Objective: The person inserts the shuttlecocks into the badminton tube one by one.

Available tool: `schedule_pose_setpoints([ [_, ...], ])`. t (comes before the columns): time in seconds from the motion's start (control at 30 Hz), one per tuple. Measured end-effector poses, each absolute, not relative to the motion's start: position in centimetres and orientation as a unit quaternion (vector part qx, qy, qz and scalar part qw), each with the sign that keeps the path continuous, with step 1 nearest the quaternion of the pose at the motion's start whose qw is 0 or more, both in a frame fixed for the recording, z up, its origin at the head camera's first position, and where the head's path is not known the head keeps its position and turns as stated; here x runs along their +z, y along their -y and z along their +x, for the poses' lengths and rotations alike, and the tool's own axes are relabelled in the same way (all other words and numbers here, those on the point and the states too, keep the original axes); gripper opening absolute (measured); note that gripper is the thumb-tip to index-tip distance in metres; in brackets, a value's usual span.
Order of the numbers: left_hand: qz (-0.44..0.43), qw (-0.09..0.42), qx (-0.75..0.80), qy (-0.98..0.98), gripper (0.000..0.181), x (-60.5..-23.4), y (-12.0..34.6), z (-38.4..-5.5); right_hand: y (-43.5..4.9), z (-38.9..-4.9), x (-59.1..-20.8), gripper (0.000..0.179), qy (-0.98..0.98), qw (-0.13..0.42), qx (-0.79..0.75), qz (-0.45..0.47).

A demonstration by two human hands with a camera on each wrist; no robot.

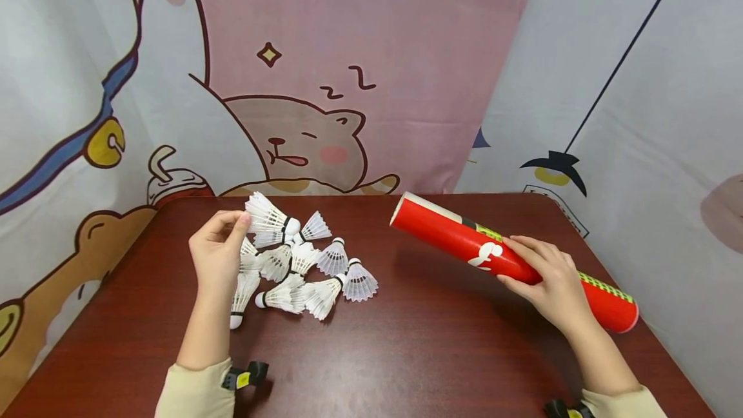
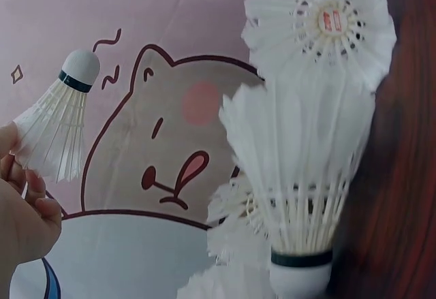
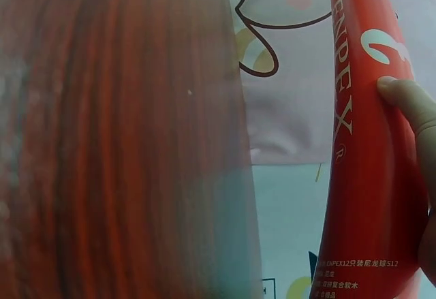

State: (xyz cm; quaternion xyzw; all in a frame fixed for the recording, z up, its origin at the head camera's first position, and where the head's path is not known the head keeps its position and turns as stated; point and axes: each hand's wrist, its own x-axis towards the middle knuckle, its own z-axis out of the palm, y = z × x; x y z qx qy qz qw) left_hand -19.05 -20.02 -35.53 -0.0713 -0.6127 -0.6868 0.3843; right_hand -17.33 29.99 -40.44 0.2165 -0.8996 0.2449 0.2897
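Observation:
Between thumb and fingers, my left hand point(image 1: 219, 247) pinches a white shuttlecock point(image 1: 269, 215) by its feather skirt, its cork pointing right. In the left wrist view the same shuttlecock point(image 2: 61, 118) has its cork upward, with a dark green band. My right hand point(image 1: 548, 276) grips a red shuttlecock tube point(image 1: 447, 231) round its middle. The tube is tilted, its open end raised toward the left. Lettering runs along the tube point(image 3: 368, 176) in the right wrist view. Below and beside my left hand lies a loose pile of shuttlecocks point(image 1: 284, 294).
The dark red-brown wooden table point(image 1: 406, 353) lies under both hands. Two shuttlecocks with paler skirts, one of them this shuttlecock point(image 1: 360, 281), lie at the pile's right side. A printed cartoon curtain point(image 1: 406, 50) hangs behind the table and along its sides.

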Motion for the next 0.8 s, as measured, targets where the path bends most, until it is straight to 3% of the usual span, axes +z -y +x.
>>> schedule_pose_setpoints([
  [0.23, -0.076, 0.385, -0.694, 0.604, 0.011, -35.2, 18.5, -19.4, -29.6, -17.1, -40.3, 0.078, 0.895, 0.289, 0.25, 0.229],
  [0.4, -0.089, 0.391, -0.679, 0.614, 0.003, -34.2, 16.8, -19.0, -29.4, -17.0, -40.2, 0.077, 0.892, 0.29, 0.252, 0.237],
  [0.8, -0.12, 0.398, -0.642, 0.644, 0.007, -33.2, 13.4, -18.7, -28.9, -16.7, -39.9, 0.078, 0.892, 0.284, 0.254, 0.244],
])
